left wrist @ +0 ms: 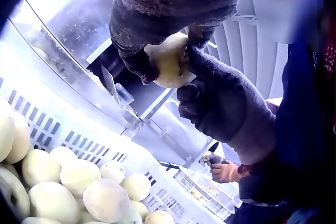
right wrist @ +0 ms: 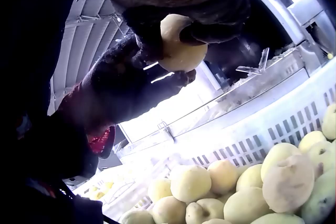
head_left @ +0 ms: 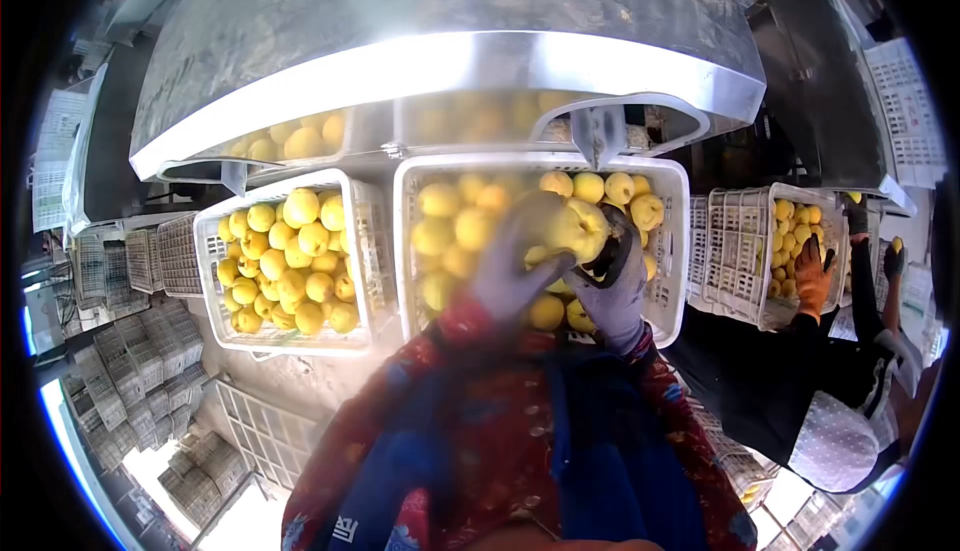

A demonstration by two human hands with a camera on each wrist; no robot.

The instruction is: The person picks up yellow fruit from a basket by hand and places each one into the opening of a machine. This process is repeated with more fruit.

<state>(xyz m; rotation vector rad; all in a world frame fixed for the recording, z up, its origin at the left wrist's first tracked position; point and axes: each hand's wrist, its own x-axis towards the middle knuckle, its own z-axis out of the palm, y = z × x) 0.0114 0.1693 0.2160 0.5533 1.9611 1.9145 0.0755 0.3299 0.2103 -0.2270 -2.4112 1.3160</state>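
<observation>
Both gloved hands hold one yellow pear-like fruit (head_left: 584, 231) between them, above a white crate (head_left: 685, 251) of the same fruit. My left hand (head_left: 512, 273) grips its left side, and the left wrist view shows fingers and thumb around it. My right hand (head_left: 615, 286) curls dark-coated fingers around the other side. In the left wrist view, a darker patch shows on the pale fruit (left wrist: 170, 61) between the fingers. The right wrist view also has the fruit (right wrist: 181, 48) pinched by both hands. Haze in the head view blurs the left hand.
Another white crate (head_left: 362, 241) full of yellow fruit stands left. A metal machine (head_left: 450, 51) spans the front. To the right, a person in an orange glove (head_left: 813, 279) works at another crate (head_left: 735, 251). Stacked crates (head_left: 130, 361) stand behind at left.
</observation>
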